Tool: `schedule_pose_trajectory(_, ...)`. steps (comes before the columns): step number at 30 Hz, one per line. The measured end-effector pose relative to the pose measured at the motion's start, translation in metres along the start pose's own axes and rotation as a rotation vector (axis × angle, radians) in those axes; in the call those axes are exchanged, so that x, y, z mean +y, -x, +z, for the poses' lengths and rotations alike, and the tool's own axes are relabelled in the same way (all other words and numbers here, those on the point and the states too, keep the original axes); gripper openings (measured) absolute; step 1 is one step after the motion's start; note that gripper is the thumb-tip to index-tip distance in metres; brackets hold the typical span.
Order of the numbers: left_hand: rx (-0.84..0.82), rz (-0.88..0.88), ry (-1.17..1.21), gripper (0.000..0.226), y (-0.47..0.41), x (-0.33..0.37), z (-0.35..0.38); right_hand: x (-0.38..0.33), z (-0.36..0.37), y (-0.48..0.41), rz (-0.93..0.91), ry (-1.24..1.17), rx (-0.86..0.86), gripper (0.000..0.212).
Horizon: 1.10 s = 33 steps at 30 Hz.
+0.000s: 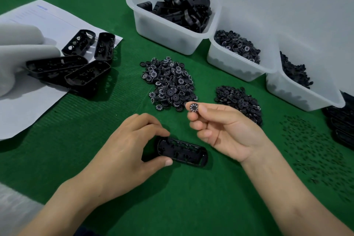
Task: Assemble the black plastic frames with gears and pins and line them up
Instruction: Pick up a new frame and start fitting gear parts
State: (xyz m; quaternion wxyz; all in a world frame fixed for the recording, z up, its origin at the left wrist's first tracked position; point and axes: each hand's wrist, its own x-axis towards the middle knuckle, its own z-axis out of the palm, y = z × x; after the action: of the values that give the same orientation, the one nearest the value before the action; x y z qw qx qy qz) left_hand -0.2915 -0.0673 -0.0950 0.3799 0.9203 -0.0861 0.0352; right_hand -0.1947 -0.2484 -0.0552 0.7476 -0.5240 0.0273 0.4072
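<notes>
A black plastic frame (183, 151) lies on the green mat in front of me. My left hand (130, 151) grips its left end between thumb and fingers. Above and to the right of the frame, my right hand (226, 130) pinches a small black numbered gear (194, 106) between thumb and forefinger. A heap of numbered gears (168, 82) sits just behind that gear. A second heap of plain black gears (239, 99) lies to the right. Small black pins (314, 147) are scattered at the far right.
Several black frames (76, 63) lie on white paper (23, 113) at the left, beside a white-gloved hand (17, 57). Three translucent bins stand behind: frames (172, 15), gears (239, 53), dark parts (298, 86). More black frames (342, 120) are stacked at the right edge.
</notes>
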Motion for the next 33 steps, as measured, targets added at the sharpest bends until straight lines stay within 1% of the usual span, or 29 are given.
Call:
schedule_pose_trajectory(3,0.011,-0.009,0.001,0.055,0.0,0.0,0.0,0.003,-0.001,0.004,0.097,-0.196,-0.103,0.016)
schedule_pose_trajectory(5,0.017,-0.021,0.005,0.052,0.0,-0.001,-0.001,0.004,-0.001,0.005,0.093,-0.22,-0.145,0.026)
schedule_pose_trajectory(6,0.022,-0.027,0.009,0.05,0.0,-0.001,-0.001,0.004,-0.001,0.007,0.065,-0.168,-0.133,0.027)
schedule_pose_trajectory(7,0.027,-0.033,0.013,0.047,0.001,-0.002,-0.002,0.004,-0.002,0.008,0.007,-0.055,-0.094,0.024)
schedule_pose_trajectory(8,0.031,-0.038,0.016,0.045,0.001,-0.002,-0.002,0.005,-0.003,0.009,-0.087,0.131,-0.035,0.018)
schedule_pose_trajectory(9,0.034,-0.041,0.018,0.044,0.001,-0.002,-0.002,0.007,-0.002,0.011,-0.207,0.391,0.041,0.016)
schedule_pose_trajectory(11,0.038,-0.043,0.018,0.043,0.001,-0.002,-0.002,0.013,-0.001,0.014,-0.466,0.95,0.174,0.019)
schedule_pose_trajectory(12,0.038,-0.043,0.019,0.043,0.0,-0.002,-0.001,0.017,-0.001,0.014,-0.549,1.142,0.171,0.02)
schedule_pose_trajectory(14,0.042,-0.042,0.023,0.042,0.0,-0.002,-0.001,0.026,0.001,0.014,-0.632,1.343,0.113,0.02)
schedule_pose_trajectory(16,0.043,-0.041,0.025,0.042,0.0,-0.001,-0.001,0.031,0.004,0.012,-0.666,1.413,0.093,0.021)
schedule_pose_trajectory(19,0.041,-0.036,0.024,0.042,-0.001,-0.001,-0.001,0.031,0.006,0.007,-0.707,1.44,0.08,0.02)
schedule_pose_trajectory(24,0.036,-0.03,0.028,0.041,0.0,-0.001,-0.002,0.029,0.008,0.004,-0.802,1.605,-0.003,0.017)
schedule_pose_trajectory(27,0.038,-0.03,0.027,0.04,0.0,-0.002,-0.002,0.027,0.009,0.003,-0.84,1.651,-0.029,0.016)
schedule_pose_trajectory(31,0.036,-0.035,0.03,0.041,0.0,-0.002,-0.001,0.027,0.011,0.003,-0.846,1.783,-0.029,0.017)
schedule_pose_trajectory(32,0.034,-0.036,0.031,0.041,0.0,-0.002,-0.001,0.026,0.011,0.003,-0.823,1.776,-0.043,0.018)
schedule_pose_trajectory(33,0.032,-0.036,0.033,0.04,0.0,-0.002,-0.001,0.024,0.011,0.004,-0.778,1.715,-0.049,0.019)
